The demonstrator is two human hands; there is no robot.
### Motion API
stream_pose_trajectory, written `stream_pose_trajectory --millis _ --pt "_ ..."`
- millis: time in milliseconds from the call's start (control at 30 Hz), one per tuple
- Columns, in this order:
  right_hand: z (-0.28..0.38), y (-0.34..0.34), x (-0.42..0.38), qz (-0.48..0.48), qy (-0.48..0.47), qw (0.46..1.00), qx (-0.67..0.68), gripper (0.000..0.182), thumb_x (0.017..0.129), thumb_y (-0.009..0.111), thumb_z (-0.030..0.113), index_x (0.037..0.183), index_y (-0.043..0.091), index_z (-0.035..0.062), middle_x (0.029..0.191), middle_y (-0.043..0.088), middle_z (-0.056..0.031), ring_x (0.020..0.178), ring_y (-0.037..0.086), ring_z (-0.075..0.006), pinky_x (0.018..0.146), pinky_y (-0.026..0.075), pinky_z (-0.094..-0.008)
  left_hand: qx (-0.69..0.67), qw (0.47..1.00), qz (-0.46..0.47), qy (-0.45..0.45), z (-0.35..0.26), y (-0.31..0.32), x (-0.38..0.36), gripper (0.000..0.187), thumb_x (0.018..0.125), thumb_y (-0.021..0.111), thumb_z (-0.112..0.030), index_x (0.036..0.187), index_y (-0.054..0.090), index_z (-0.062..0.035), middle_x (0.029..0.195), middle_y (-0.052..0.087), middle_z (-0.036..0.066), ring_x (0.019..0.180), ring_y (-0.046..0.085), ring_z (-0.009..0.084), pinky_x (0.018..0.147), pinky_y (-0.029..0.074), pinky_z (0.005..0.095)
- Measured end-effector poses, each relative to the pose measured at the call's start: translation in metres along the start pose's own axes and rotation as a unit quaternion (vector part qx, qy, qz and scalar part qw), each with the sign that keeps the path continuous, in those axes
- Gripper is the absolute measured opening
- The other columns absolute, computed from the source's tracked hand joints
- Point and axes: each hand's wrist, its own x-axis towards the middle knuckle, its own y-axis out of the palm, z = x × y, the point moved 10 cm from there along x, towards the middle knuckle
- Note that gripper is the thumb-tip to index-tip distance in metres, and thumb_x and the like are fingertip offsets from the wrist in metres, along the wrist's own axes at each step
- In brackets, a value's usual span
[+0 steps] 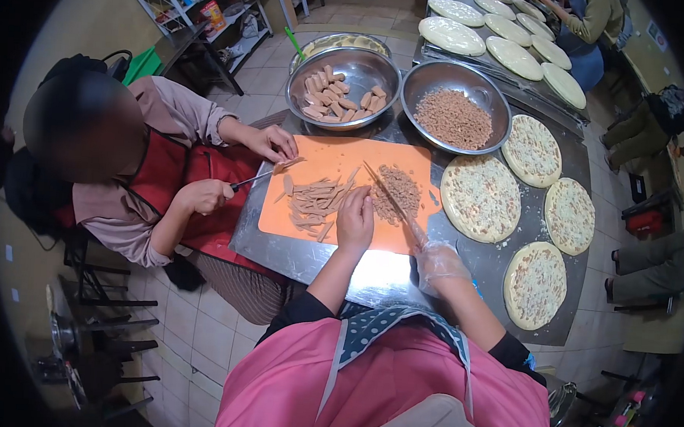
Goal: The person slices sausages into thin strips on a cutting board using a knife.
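Observation:
On an orange cutting board, my bare left hand has its fingers drawn together against sausage strips; the fingertips partly hide what they press on. My right hand, in a clear plastic glove, is closed around the handle end of a knife. The blade slants up and left, between my left fingers and a heap of finely chopped sausage. Across the board's left side, a co-worker's hand grips another knife, while their other hand holds a sausage piece at its blade.
Behind the board stand a metal bowl of whole sausages and a metal bowl of chopped sausage. Several topped pizzas lie on the right. Plain dough rounds cover a farther table. The co-worker sits close at the left.

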Motion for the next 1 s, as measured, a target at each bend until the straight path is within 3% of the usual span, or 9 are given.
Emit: stream_pose_trajectory --millis 167,233,467,700,900,1000 --pt "-0.009 0.019 0.016 -0.002 0.016 1.000 0.003 0.055 0.093 0.036 0.024 0.142 0.013 0.0246 0.090 0.061 -0.0254 0.084 0.057 -0.0428 0.075 0.044 -0.0496 0.040 0.999 0.013 0.022 -0.008 0.003 0.002 0.027 0.090 0.045 -0.015 0.106 0.059 0.0028 0.103 0.060 0.018 0.098 0.056 0.0317 0.086 0.043 0.0374" --pt "-0.007 0.005 0.017 -0.024 -0.009 0.998 0.065 0.061 0.088 0.042 0.020 0.142 0.015 0.0274 0.088 0.060 -0.0260 0.082 0.059 -0.0398 0.073 0.045 -0.0473 0.034 0.999 0.010 0.027 -0.007 0.002 0.000 0.027 0.090 0.046 -0.015 0.106 0.059 0.0029 0.103 0.060 0.018 0.098 0.056 0.0314 0.086 0.043 0.0371" --pt "-0.028 -0.009 0.002 -0.004 0.071 0.997 0.036 0.054 0.093 0.035 0.022 0.142 0.013 0.0310 0.098 0.058 -0.0264 0.090 0.057 -0.0416 0.077 0.043 -0.0485 -0.005 1.000 -0.014 0.001 0.002 -0.004 0.000 0.026 0.088 0.047 -0.013 0.105 0.059 0.0026 0.100 0.061 0.018 0.095 0.057 0.0290 0.082 0.044 0.0349" --pt "-0.038 -0.006 0.015 -0.039 0.070 0.996 0.043 0.054 0.093 0.037 0.024 0.141 0.015 0.0319 0.104 0.056 -0.0274 0.096 0.055 -0.0415 0.081 0.043 -0.0466 0.005 0.999 -0.023 0.026 -0.001 -0.004 -0.001 0.022 0.086 0.051 -0.010 0.102 0.061 0.0006 0.096 0.061 0.017 0.090 0.057 0.0287 0.079 0.045 0.0347" --pt "-0.014 -0.006 -0.003 -0.053 0.014 0.998 0.031 0.056 0.091 0.038 0.023 0.142 0.014 0.0289 0.090 0.059 -0.0274 0.079 0.058 -0.0427 0.069 0.044 -0.0504 -0.011 1.000 -0.024 0.010 -0.004 -0.009 -0.001 0.021 0.084 0.053 -0.010 0.100 0.062 -0.0001 0.096 0.061 0.015 0.092 0.056 0.0286 0.081 0.044 0.0347" --pt "-0.023 0.014 0.011 -0.054 0.017 0.998 -0.007 0.055 0.090 0.036 0.021 0.142 0.016 0.0247 0.091 0.060 -0.0265 0.081 0.060 -0.0411 0.072 0.047 -0.0494 0.002 1.000 -0.020 0.013 -0.004 -0.006 0.001 0.021 0.084 0.053 -0.011 0.100 0.062 -0.0001 0.097 0.061 0.015 0.093 0.056 0.0287 0.081 0.044 0.0350"
